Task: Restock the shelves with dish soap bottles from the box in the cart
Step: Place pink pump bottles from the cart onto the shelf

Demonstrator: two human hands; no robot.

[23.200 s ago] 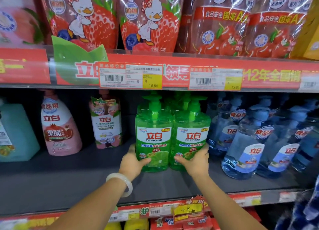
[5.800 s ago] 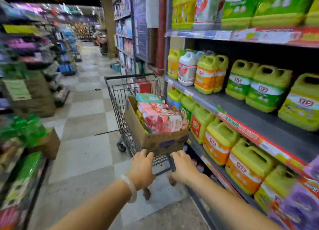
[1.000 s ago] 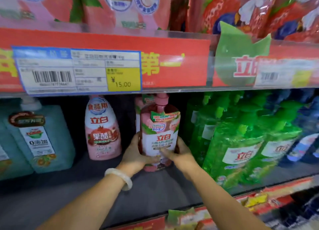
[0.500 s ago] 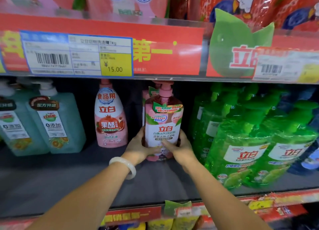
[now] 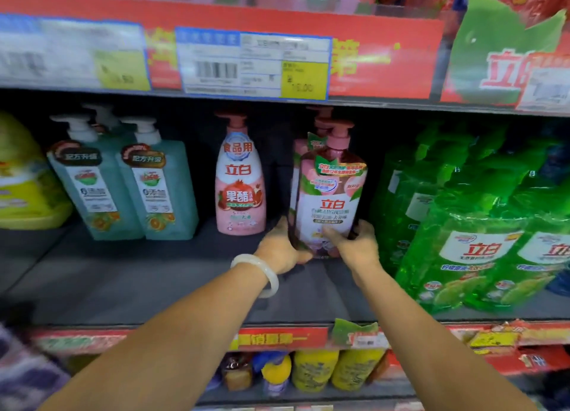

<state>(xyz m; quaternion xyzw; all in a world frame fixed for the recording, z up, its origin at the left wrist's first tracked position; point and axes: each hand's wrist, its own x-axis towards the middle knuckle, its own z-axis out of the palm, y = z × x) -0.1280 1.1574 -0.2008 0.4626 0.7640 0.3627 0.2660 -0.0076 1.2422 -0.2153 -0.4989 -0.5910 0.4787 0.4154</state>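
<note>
Dark grey shelf [image 5: 123, 281], red price rail [image 5: 234, 40] overhead with a blurred barcode tag [image 5: 253, 65].

Landmark: the pink peach-label pump bottle [image 5: 331, 194], held upright near the middle of the shelf.

Right of it, just beside: shrink-wrapped green lime soap packs [image 5: 475, 225], rows deep. Left of it, across a small gap: a pink pomegranate-label pump bottle [image 5: 240, 182]. Farther left: two teal pump bottles [image 5: 123, 188] side by side, then a yellow jug [image 5: 21, 179] at the frame edge. Directly behind it: at least one more pink bottle of the same kind [image 5: 300, 160], mostly hidden.

Left hand [image 5: 282, 250], white bangle [image 5: 259, 271] at the wrist, grips the bottle's lower left side. Right hand [image 5: 357, 244] grips the lower right, fingers curled round the base. Whether the base touches the shelf I cannot tell.

Step, as I judge it: seating and facing this bottle in its row. Next calls for label square to the aisle, both hands letting go, then back to the cart, which is out of view.
</note>
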